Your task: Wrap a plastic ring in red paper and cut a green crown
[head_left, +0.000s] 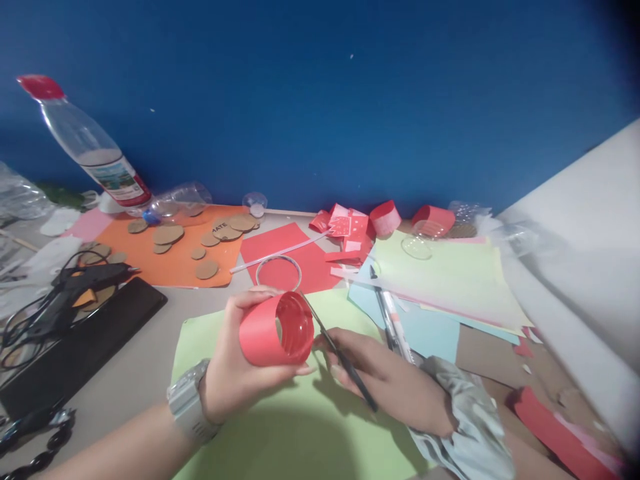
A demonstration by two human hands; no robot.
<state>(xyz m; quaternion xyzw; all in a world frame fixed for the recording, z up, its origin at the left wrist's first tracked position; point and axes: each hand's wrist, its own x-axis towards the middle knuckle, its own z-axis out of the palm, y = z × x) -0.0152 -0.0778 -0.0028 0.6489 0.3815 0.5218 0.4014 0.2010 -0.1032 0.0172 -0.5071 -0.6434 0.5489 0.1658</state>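
My left hand, with a grey watch at the wrist, is wrapped round a red paper-covered ring. The ring lies on its side with its opening turned right, and clear ridged plastic shows inside. My right hand holds a dark, thin tool, its tip close to the ring's upper right rim. The tool looks like a craft knife or closed scissors; which one I cannot tell. Beneath both hands is a light green sheet.
A plastic bottle leans at the back left. Cardboard discs lie on orange paper. A glue gun and black bar lie left. Pens, red scraps and pale sheets lie right, before a blue wall.
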